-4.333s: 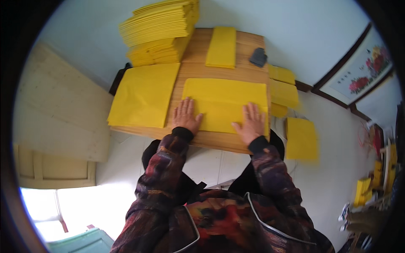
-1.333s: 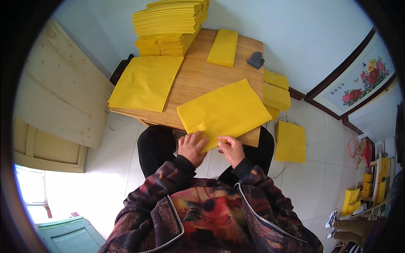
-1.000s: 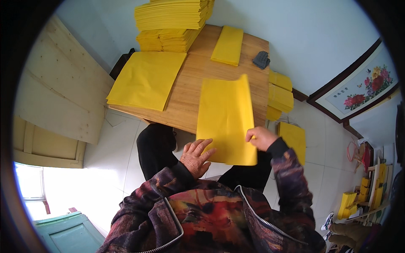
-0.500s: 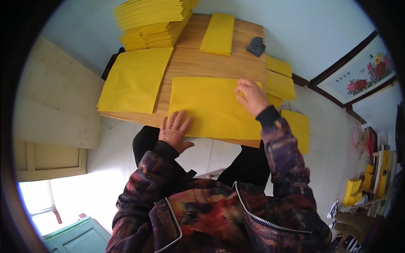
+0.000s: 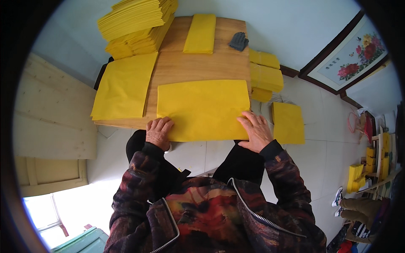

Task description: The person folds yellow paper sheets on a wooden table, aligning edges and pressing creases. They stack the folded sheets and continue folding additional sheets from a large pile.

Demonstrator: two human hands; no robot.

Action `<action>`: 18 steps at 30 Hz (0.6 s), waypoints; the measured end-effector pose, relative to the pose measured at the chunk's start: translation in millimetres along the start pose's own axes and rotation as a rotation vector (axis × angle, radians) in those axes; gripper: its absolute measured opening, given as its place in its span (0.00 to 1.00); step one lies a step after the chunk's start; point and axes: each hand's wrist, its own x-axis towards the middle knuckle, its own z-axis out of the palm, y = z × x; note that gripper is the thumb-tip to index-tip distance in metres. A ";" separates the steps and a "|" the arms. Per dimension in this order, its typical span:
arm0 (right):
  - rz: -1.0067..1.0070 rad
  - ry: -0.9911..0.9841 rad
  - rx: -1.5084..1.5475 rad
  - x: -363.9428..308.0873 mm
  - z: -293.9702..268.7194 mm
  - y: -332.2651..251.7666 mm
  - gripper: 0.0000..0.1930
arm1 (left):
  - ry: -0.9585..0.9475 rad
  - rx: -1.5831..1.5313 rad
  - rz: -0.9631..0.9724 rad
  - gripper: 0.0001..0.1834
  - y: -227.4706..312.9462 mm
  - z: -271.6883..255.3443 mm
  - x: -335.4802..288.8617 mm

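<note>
A wide yellow sheet (image 5: 202, 107), paper or thin cloth, lies along the near edge of the wooden table, its front edge reaching over my lap. At its near left corner, my left hand (image 5: 159, 131) has bent fingers closed over the edge; the thumb is hidden. My right hand (image 5: 256, 131) holds the near right corner, fingers on top and the thumb low at the edge. Left of this sheet lies a flat pile of yellow sheets (image 5: 123, 87). Farther off is a narrow folded yellow piece (image 5: 200, 33), with a grey cloth (image 5: 238, 41) to its right.
The wooden table (image 5: 185, 67) carries a tall stack of folded yellow sheets (image 5: 135, 19) at the far left. Yellow bundles (image 5: 266, 78) and another yellow pile (image 5: 288, 123) stand beyond its right side. Another person's legs (image 5: 358, 204) show at the lower right.
My right hand has come down from the sheet's upper right to its near right corner. My left hand has curled its spread fingers at the near left corner. The whole view has shifted slightly.
</note>
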 end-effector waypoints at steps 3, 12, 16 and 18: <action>-0.034 0.031 0.056 -5.6 6.0 4.1 0.36 | 0.047 -0.011 0.059 0.27 -5.2 -2.6 -7.6; -0.140 0.175 0.209 -12.8 13.3 17.4 0.28 | 0.157 -0.095 0.050 0.16 -7.6 -11.6 -6.6; -0.134 0.222 0.351 -7.5 11.9 24.1 0.21 | 0.112 -0.214 -0.071 0.11 -11.4 -18.5 4.2; -0.098 0.207 0.396 -3.3 11.6 27.9 0.17 | 0.016 -0.268 -0.153 0.11 -16.4 -23.2 9.6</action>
